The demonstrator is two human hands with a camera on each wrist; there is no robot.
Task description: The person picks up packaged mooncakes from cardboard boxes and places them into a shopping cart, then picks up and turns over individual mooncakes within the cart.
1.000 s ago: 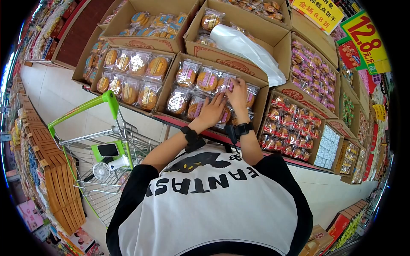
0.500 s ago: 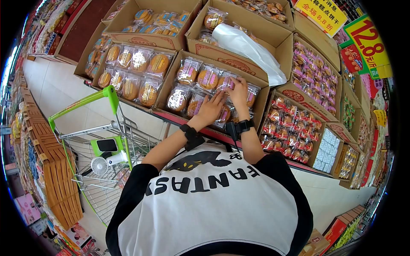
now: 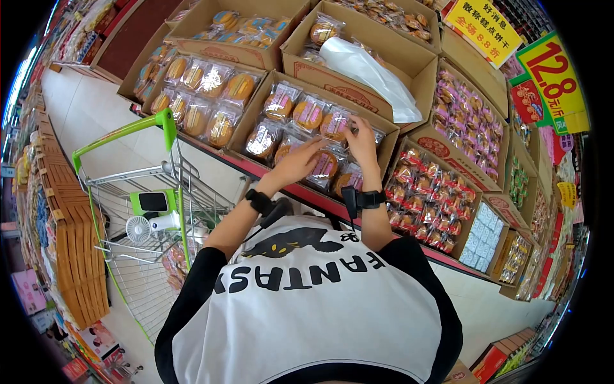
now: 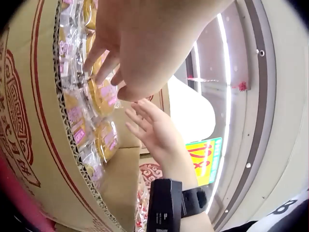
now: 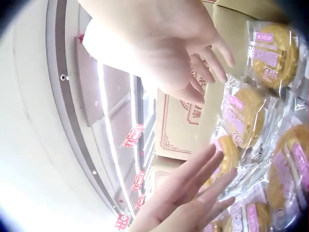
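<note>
Two hands are positioned over the near middle carton (image 4: 48,159), whose outer wall carries red Chinese print in which 月饼 can be read. The cake packets (image 3: 322,166) lie inside it in two rows, at least seven visible; each shown clearly is transparent with a pink label, its fine text too small to read. Left hand (image 3: 295,164): fingers straight, lying over the near row; contact with the film cannot be confirmed. Right hand (image 3: 362,142): fingers loosely extended, beside the third packet from the left in the far row. One black wrist device is fitted per wrist, two in total. The left carton holds eight visible packets, two rows of four. One white plastic bag (image 3: 374,80) lies across the far carton. Two signs stand at far right: a yellow sign (image 3: 484,29) reading 好消息 and 全场8.8折, and a price sign (image 3: 553,80) reading 12.8 元/斤. The white shirt (image 3: 320,326) bears the black letters FANTAS, the remainder cut off at a fold. One green-handled cart (image 3: 169,128) stands at left and contains one white fan (image 3: 139,228)
</note>
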